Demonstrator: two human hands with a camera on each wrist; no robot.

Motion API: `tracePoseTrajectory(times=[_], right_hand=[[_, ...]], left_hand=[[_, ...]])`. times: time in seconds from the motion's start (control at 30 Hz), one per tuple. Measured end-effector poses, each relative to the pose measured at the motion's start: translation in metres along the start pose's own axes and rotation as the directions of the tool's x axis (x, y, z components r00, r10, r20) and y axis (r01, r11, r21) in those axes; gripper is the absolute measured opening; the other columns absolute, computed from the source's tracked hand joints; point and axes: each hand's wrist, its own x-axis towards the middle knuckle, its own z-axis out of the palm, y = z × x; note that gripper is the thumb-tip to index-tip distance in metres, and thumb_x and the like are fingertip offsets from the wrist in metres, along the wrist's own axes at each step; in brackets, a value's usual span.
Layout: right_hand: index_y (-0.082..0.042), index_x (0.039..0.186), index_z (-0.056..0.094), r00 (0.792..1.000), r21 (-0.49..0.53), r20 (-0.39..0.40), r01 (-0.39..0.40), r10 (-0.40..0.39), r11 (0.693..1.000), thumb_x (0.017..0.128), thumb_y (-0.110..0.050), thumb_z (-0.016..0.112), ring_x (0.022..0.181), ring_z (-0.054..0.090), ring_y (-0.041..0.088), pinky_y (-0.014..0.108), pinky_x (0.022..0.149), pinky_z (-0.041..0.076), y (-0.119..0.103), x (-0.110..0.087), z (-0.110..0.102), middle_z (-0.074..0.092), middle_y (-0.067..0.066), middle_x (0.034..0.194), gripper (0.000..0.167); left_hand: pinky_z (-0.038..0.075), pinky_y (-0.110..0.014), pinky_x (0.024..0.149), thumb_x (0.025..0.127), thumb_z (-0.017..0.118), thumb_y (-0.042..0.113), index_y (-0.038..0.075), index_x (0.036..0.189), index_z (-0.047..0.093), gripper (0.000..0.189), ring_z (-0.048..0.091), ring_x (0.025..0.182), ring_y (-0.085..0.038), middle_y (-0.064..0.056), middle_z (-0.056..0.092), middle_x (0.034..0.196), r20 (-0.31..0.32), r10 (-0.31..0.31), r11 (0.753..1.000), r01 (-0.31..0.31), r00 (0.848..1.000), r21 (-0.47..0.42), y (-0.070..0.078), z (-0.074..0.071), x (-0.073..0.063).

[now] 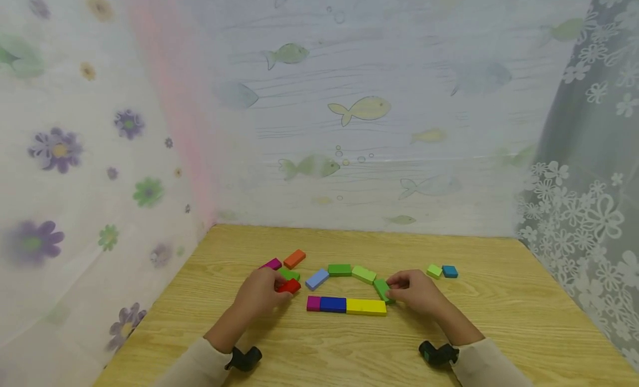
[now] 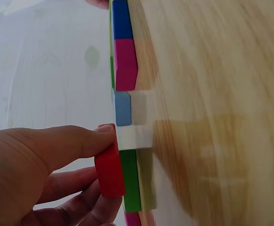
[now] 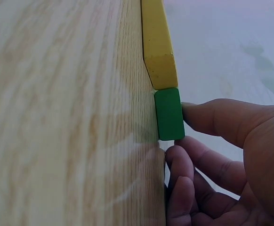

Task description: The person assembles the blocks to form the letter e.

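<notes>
My left hand [image 1: 258, 291] pinches a red block [image 2: 109, 167] between thumb and fingers, close over the table. Right beside the red block lies a green block [image 2: 131, 181], partly hidden by the hand in the head view. My right hand [image 1: 416, 290] holds another green block [image 3: 169, 114] with thumb and fingertips. That block is the right end of an arc with a lime block [image 1: 363, 274], a green block [image 1: 339, 270] and a light blue block [image 1: 317, 279]. Below the arc, magenta [image 1: 313, 304], dark blue [image 1: 333, 305] and yellow [image 1: 366, 307] blocks form a straight row.
An orange block [image 1: 295, 259] and a magenta block [image 1: 271, 264] lie beyond my left hand. To the right, a small lime block [image 1: 434, 271] sits next to a teal-blue one [image 1: 450, 271]. Printed curtains [image 1: 359, 182] hang behind and beside the wooden table [image 1: 499, 298].
</notes>
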Motion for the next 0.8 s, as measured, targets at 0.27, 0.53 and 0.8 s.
tracePoseTrajectory(times=[0.27, 0.53, 0.8], right_hand=[[-0.003, 0.117, 0.073, 1.0, 0.002, 0.002, 0.005, -0.005, 1.0, 0.092, -0.019, 0.078, 0.093, 0.062, 0.018, 0.032, 0.074, 0.052, 0.001, 0.001, 0.0, 0.069, 0.005, 0.102, 0.03], [-0.003, 0.117, 0.072, 1.0, 0.004, 0.004, -0.006, 0.006, 1.0, 0.092, -0.02, 0.078, 0.093, 0.062, 0.018, 0.032, 0.075, 0.052, 0.001, 0.0, 0.0, 0.069, 0.005, 0.103, 0.031], [-0.003, 0.117, 0.073, 1.0, -0.006, 0.001, -0.003, 0.003, 1.0, 0.092, -0.019, 0.078, 0.092, 0.063, 0.018, 0.033, 0.075, 0.052, 0.0, 0.001, 0.0, 0.069, 0.005, 0.102, 0.03]], left_hand=[[0.054, -0.036, 0.074, 0.081, 0.089, 0.027, 0.007, 0.106, 0.08, 0.034, 0.063, 0.083, -0.014, 0.0, 0.076, 0.098, 0.027, 0.006, 1.0, -0.006, 1.0, -0.006, 0.005, 0.008, -0.003], [0.052, -0.034, 0.07, 0.079, 0.09, 0.03, 0.008, 0.104, 0.08, 0.035, 0.061, 0.08, -0.014, 0.001, 0.075, 0.097, 0.031, 0.027, 0.999, -0.028, 0.999, 0.034, 0.009, 0.014, -0.004], [0.053, -0.034, 0.071, 0.079, 0.091, 0.033, 0.007, 0.108, 0.079, 0.041, 0.061, 0.08, -0.013, 0.0, 0.074, 0.097, 0.023, 0.049, 0.998, -0.049, 0.999, 0.028, 0.006, 0.016, -0.004]])
